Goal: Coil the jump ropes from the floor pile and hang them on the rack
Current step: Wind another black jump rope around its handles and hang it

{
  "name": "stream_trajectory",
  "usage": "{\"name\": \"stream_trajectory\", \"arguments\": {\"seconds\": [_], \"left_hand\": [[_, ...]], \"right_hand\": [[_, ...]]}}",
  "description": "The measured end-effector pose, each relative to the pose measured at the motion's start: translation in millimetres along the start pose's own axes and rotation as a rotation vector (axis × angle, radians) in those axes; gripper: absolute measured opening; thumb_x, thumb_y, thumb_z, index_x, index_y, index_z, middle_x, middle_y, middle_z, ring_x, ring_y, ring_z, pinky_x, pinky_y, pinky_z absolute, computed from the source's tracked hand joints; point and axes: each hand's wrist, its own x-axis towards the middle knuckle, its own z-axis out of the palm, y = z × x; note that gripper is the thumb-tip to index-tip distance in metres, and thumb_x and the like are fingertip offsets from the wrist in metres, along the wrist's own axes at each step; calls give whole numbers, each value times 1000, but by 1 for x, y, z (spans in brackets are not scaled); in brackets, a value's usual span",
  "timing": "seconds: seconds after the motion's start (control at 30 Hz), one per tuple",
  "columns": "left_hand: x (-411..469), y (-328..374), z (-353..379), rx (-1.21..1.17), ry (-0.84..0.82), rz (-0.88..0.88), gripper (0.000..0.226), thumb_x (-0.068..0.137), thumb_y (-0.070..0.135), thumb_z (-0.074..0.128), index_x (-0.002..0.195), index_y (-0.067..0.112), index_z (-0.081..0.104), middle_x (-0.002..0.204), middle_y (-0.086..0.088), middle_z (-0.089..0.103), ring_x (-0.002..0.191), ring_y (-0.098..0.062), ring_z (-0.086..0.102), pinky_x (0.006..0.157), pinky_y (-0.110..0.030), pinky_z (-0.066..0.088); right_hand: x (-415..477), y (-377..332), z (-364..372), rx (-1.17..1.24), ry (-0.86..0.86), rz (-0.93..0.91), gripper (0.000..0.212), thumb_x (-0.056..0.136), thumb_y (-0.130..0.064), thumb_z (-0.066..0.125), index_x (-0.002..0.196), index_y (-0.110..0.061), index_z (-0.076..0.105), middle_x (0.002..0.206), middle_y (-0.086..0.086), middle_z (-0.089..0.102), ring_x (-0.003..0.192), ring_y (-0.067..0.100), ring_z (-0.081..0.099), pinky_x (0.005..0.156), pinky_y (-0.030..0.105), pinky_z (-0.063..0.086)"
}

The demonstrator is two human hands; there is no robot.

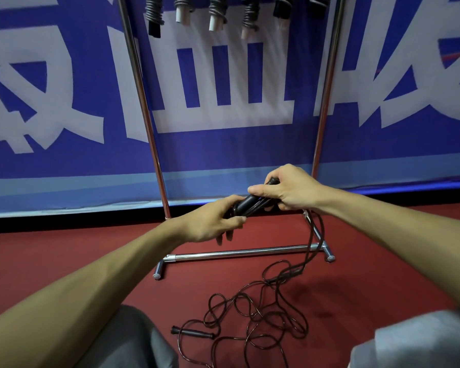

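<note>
Nearest the camera, the tangled pile (252, 320) of rope is left on the red floor (64, 251), one loose handle (193, 333) at its left edge. Behind, coiled ropes (215, 11) are hung along the rack (239, 253). The paired handles (247, 205) are clamped together by the left hand (213, 221) and right hand (284, 189), probably so coiling can be started from even ends.

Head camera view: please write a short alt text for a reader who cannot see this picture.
Seen from above, a person's left hand and right hand together grip black jump rope handles, the cord trailing down to a tangled rope pile on the red floor. Behind stands a chrome rack with coiled ropes already hanging, before a blue banner.
</note>
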Motion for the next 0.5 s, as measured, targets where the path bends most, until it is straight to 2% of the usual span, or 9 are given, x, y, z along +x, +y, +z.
{"name": "stream_trajectory", "arguments": {"seconds": [0.07, 0.17, 0.27, 0.4, 0.5], "left_hand": [[3, -2, 3, 81, 53, 16, 35, 99, 17, 53, 132, 20, 45, 86, -4, 57, 68, -13, 60, 61, -31, 57], [2, -2, 5, 32, 121, 38, 48, 97, 15, 55, 139, 31, 40, 84, -4, 59, 65, -15, 61, 62, -28, 56], [1, -2, 6, -6, 132, 59, 36, 95, 23, 60, 129, 28, 49, 81, 2, 57, 62, -15, 60, 59, -33, 55], [1, 2, 9, 27, 108, 43, 30, 94, 30, 61, 121, 20, 51, 72, 4, 55, 56, -10, 58, 57, -33, 53], [1, 2, 7, -33, 86, 50, 16, 96, 28, 58, 110, 20, 55, 76, 0, 57, 60, -16, 61, 56, -34, 52]], "right_hand": [[0, 0, 0, -30, 17, 0, 38, 83, -42, 71, 70, -7, 61, 46, 0, 55, 31, 10, 41, 37, 15, 33], [1, 1, -3, -37, 26, -5, 39, 82, -44, 71, 70, -8, 61, 48, 2, 51, 31, 10, 40, 38, 16, 33], [2, 1, -5, -41, 22, -4, 40, 82, -45, 71, 68, -9, 61, 40, -7, 46, 31, 9, 39, 38, 16, 32], [3, 2, -5, -34, 5, 1, 44, 80, -47, 73, 70, -6, 63, 49, 2, 48, 35, 12, 39, 39, 18, 32], [3, 2, -2, -42, 39, 20, 48, 79, -50, 72, 74, -3, 67, 49, 3, 52, 35, 12, 39, 39, 18, 33]]}}
